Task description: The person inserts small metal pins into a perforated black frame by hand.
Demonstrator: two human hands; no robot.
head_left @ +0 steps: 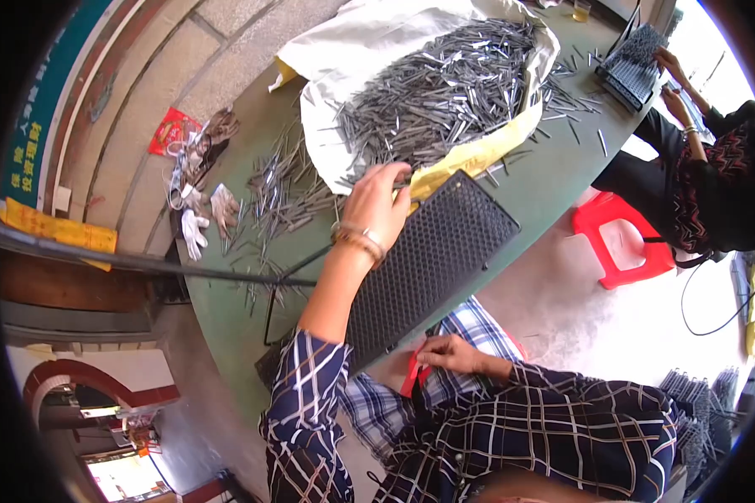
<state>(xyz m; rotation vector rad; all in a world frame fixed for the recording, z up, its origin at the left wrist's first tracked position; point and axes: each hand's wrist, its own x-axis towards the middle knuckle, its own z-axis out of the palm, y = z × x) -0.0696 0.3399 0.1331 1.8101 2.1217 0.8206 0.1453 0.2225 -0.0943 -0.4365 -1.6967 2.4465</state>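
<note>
On the green table [554, 197], an opened white sack [331, 84] with a yellow edge bears a large heap of thin grey metal rods [445, 92]. My left hand [379, 205], with bracelets at the wrist, reaches to the near edge of that heap. Its fingers curve over the rods with the thumb apart from them. Below it a black tray [432, 251] full of small holes lies tilted across the table edge, reaching toward my lap. Down by my lap, my right hand [453, 354] is closed on a red strip [411, 375] beside a black band.
Loose rods [289, 189] are scattered left of the sack. Worn gloves [195, 233] lie at the table's left edge. A dark bar [168, 267] crosses from the left. At the right, another person [713, 180] handles a similar tray [633, 67] near a red stool [617, 239].
</note>
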